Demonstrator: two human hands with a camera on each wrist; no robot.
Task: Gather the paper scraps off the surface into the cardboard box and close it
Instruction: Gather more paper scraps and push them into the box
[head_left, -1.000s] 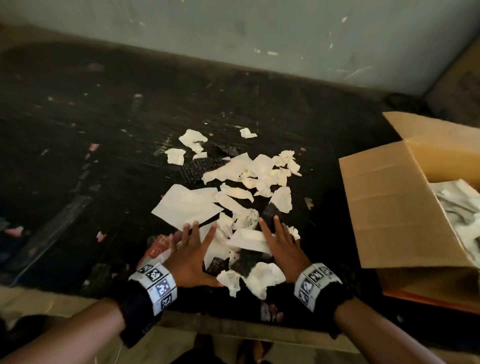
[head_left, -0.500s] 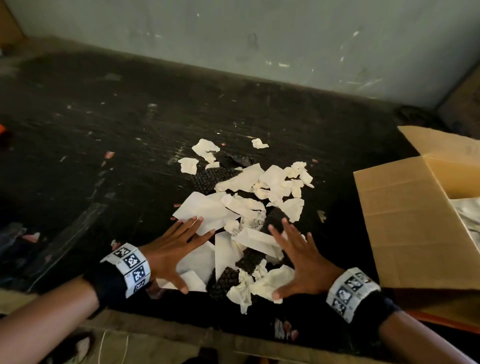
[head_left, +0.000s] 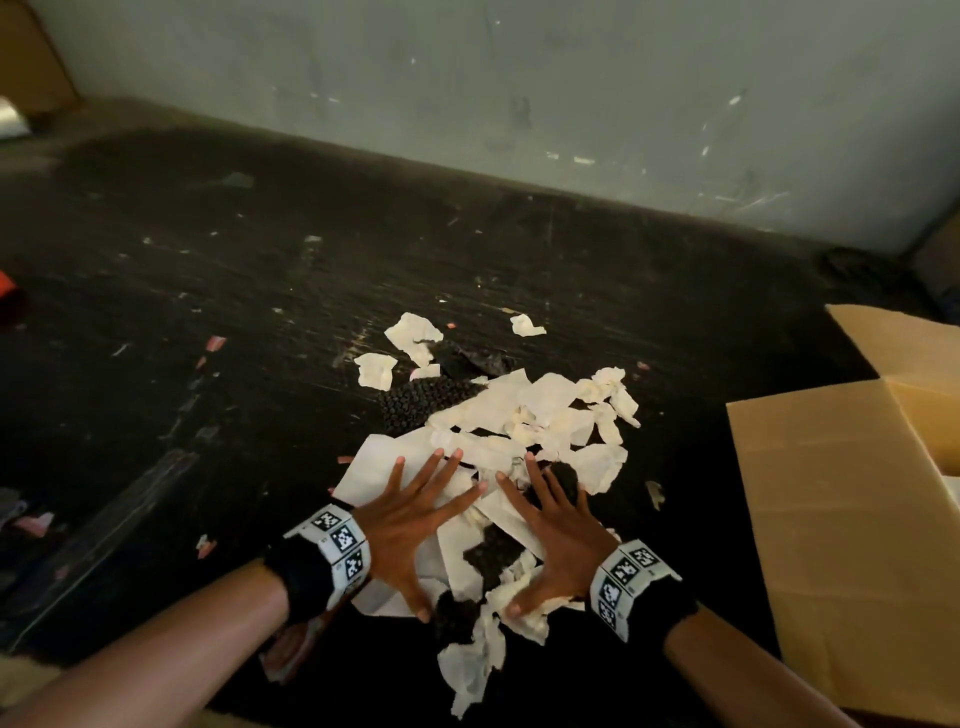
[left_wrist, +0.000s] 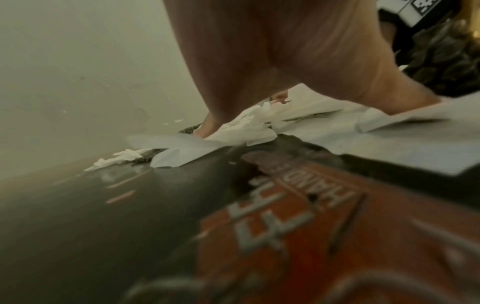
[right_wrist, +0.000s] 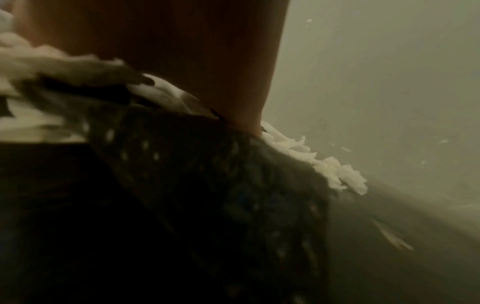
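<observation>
A heap of white paper scraps (head_left: 524, 410) mixed with dark dotted pieces (head_left: 415, 402) lies in the middle of the black surface. My left hand (head_left: 415, 519) lies flat with spread fingers on a large white sheet at the heap's near left. My right hand (head_left: 556, 535) presses flat on the near right of the heap, fingers spread. The open cardboard box (head_left: 852, 525) stands at the right, its flap raised toward me. In the left wrist view my palm (left_wrist: 298, 51) rests on white scraps (left_wrist: 241, 131). In the right wrist view white scraps (right_wrist: 337, 170) edge a dark dotted piece.
Three loose scraps (head_left: 413, 332) lie beyond the heap, one small one (head_left: 525, 325) farther right. An orange printed label (left_wrist: 324, 236) lies on the surface under my left wrist. Small pink bits (head_left: 215, 343) dot the left side. A grey wall (head_left: 519, 93) bounds the far edge.
Both hands slid forward and closer together over the near part of the heap, pushing scraps inward. The head view shifted, so the box sits farther right.
</observation>
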